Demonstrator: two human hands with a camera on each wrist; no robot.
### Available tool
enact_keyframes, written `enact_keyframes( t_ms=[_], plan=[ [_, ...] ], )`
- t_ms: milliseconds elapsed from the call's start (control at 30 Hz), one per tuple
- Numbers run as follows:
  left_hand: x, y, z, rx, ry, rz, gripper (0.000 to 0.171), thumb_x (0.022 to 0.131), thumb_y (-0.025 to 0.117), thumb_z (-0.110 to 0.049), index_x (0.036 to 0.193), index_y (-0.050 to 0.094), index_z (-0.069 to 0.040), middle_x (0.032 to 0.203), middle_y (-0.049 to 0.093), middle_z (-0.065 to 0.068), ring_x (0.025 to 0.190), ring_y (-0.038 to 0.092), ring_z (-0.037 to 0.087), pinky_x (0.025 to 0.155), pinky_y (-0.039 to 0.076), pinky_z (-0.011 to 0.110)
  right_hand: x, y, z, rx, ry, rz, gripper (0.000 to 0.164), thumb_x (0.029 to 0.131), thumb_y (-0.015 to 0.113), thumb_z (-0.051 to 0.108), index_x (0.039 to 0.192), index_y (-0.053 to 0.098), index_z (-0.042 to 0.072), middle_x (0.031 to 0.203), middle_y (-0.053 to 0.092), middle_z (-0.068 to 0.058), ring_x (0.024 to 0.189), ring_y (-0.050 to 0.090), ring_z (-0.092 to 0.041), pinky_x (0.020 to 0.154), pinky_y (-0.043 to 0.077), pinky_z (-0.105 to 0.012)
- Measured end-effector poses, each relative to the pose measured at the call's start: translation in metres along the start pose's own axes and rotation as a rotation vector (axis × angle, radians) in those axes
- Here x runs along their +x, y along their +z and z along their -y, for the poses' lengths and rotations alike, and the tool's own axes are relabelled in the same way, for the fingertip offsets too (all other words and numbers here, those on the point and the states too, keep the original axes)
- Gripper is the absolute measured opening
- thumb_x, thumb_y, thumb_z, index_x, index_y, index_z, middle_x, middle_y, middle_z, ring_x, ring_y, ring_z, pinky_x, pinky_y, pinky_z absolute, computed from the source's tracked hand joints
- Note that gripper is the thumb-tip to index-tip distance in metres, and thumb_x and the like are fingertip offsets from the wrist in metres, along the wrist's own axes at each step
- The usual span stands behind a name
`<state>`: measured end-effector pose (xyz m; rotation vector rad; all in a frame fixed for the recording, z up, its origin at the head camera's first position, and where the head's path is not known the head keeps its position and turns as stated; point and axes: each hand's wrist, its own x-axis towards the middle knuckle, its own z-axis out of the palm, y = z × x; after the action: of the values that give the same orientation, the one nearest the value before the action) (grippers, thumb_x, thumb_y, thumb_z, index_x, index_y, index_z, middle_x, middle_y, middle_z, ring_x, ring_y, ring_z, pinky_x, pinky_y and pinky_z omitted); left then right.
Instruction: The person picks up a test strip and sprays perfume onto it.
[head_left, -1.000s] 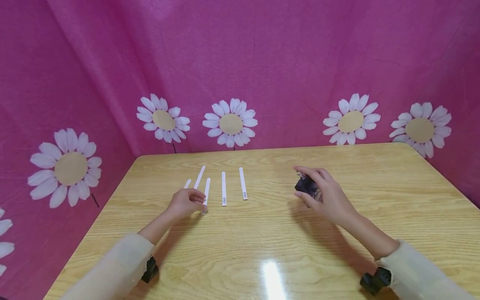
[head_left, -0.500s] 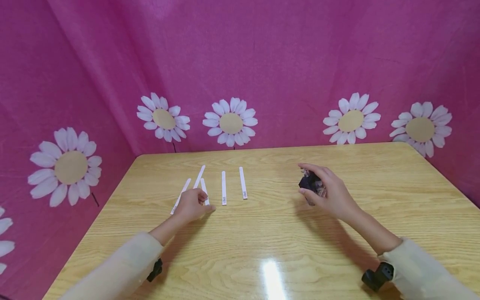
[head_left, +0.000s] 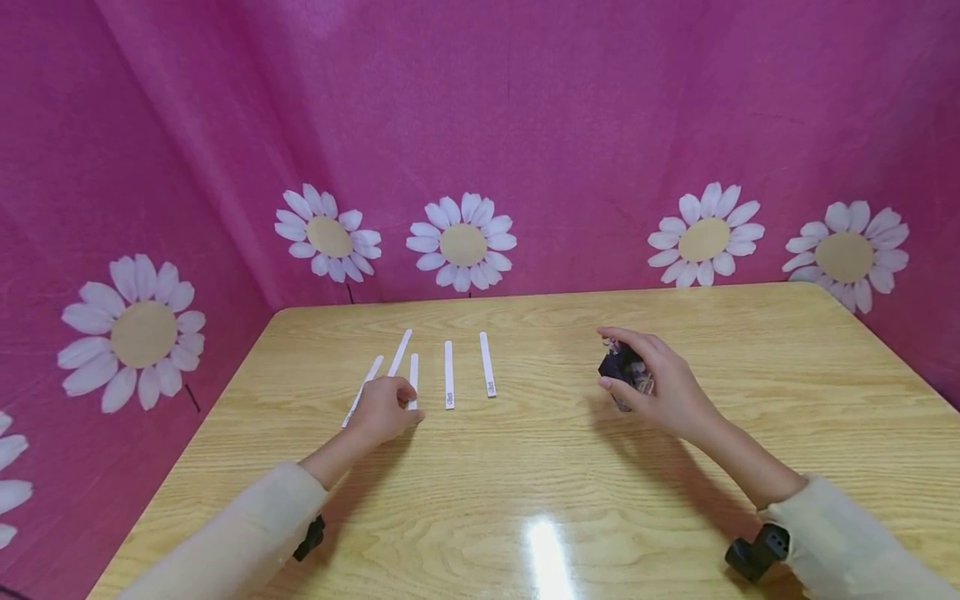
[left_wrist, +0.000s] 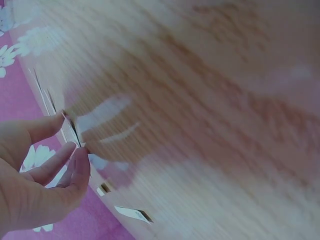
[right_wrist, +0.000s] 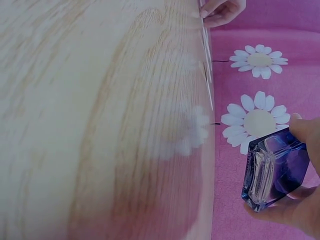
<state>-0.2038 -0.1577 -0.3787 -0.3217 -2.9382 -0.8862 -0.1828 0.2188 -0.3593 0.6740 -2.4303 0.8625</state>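
Over the table (head_left: 465,500), your right hand (head_left: 669,392) grips the bottle (head_left: 622,367); if its hold loosens, those smooth sides could slip free. Your left hand (head_left: 381,408) pinches one strip (head_left: 414,373); a dragging knuckle could skew the strips (head_left: 400,353) beside it. Count one table, two hands, one bottle, five strips: one pinched, two on each side.
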Motion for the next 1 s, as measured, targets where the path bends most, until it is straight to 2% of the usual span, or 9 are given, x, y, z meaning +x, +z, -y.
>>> enact_keyframes(
  t_ms=[67, 233, 367, 467, 600, 767, 1000],
  plan=[
    [0.0, -0.004, -0.002, -0.011, -0.026, 0.016, 0.019, 0.073, 0.077, -0.005, 0.087, 0.068, 0.004, 0.081, 0.067, 0.013, 0.077, 0.061, 0.02, 0.072, 0.055, 0.032, 0.0, 0.0, 0.0, 0.003, 0.002, 0.002, 0.062, 0.079, 0.077, 0.009, 0.136, 0.052, 0.015, 0.128, 0.06, -0.012, 0.115, 0.057, -0.029, 0.086, 0.051, -0.047],
    [0.0, -0.008, 0.0, -0.021, -0.012, -0.004, 0.018, 0.067, 0.075, 0.004, 0.083, 0.067, 0.005, 0.078, 0.068, 0.015, 0.075, 0.062, 0.02, 0.069, 0.054, 0.029, -0.001, -0.001, 0.0, 0.015, 0.015, 0.008, 0.062, 0.08, 0.076, 0.01, 0.136, 0.052, 0.015, 0.128, 0.059, -0.013, 0.114, 0.057, -0.029, 0.086, 0.051, -0.048],
    [0.001, -0.01, 0.004, -0.044, -0.028, -0.005, 0.019, 0.065, 0.074, 0.009, 0.083, 0.067, 0.006, 0.078, 0.068, 0.017, 0.073, 0.063, 0.02, 0.066, 0.053, 0.026, -0.001, -0.001, 0.001, 0.018, 0.022, 0.011, 0.062, 0.08, 0.076, 0.01, 0.136, 0.052, 0.016, 0.127, 0.059, -0.013, 0.113, 0.057, -0.029, 0.086, 0.052, -0.049],
    [0.002, -0.011, 0.006, -0.089, -0.074, 0.009, 0.021, 0.066, 0.073, 0.011, 0.086, 0.067, 0.008, 0.077, 0.067, 0.017, 0.069, 0.062, 0.017, 0.06, 0.052, 0.022, -0.002, -0.001, 0.001, 0.019, 0.024, 0.016, 0.062, 0.08, 0.076, 0.01, 0.136, 0.052, 0.016, 0.128, 0.059, -0.013, 0.114, 0.057, -0.029, 0.086, 0.051, -0.049],
    [0.004, -0.012, 0.006, -0.163, -0.166, 0.031, 0.023, 0.067, 0.072, 0.011, 0.09, 0.067, 0.009, 0.077, 0.066, 0.015, 0.064, 0.059, 0.012, 0.052, 0.05, 0.018, -0.002, -0.001, 0.0, 0.025, 0.025, 0.02, 0.062, 0.08, 0.076, 0.01, 0.136, 0.052, 0.016, 0.128, 0.059, -0.014, 0.115, 0.056, -0.03, 0.087, 0.051, -0.05],
    [0.006, -0.014, 0.005, -0.217, -0.253, 0.054, 0.027, 0.067, 0.074, 0.01, 0.093, 0.066, 0.009, 0.077, 0.065, 0.012, 0.066, 0.058, 0.011, 0.053, 0.053, 0.019, -0.002, -0.001, -0.001, 0.033, 0.018, 0.017, 0.062, 0.08, 0.076, 0.009, 0.136, 0.052, 0.015, 0.128, 0.059, -0.015, 0.113, 0.057, -0.032, 0.086, 0.052, -0.052],
    [0.007, -0.014, 0.008, -0.228, -0.285, 0.086, 0.024, 0.069, 0.073, 0.006, 0.092, 0.066, 0.007, 0.073, 0.065, 0.008, 0.063, 0.056, 0.009, 0.054, 0.049, 0.017, -0.004, -0.002, -0.001, 0.025, 0.014, 0.011, 0.062, 0.08, 0.076, 0.009, 0.137, 0.051, 0.016, 0.127, 0.06, -0.013, 0.113, 0.057, -0.028, 0.085, 0.053, -0.049]
  ],
)
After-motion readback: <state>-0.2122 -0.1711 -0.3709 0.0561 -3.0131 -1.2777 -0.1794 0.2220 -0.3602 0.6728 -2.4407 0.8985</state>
